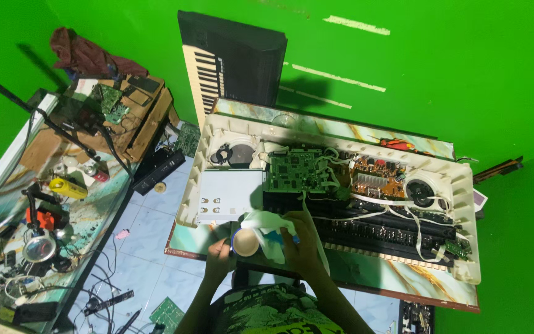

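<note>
Care counts while your left hand [219,258] clamps the small white cup [246,242] and your right hand [301,238] grips the pale cloth [266,224] at the opened keyboard's [465,185] near edge: keep both off the green circuit board [296,171].

From my remote feed: my right hand [301,244] hides part of the cloth [267,226]; the left bench [7,247] clutter is cropped and too small to identify.

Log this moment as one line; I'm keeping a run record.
left hand: steadies roll of tape | right hand: holds white cloth | open keyboard case: on table, green board exposed
</note>
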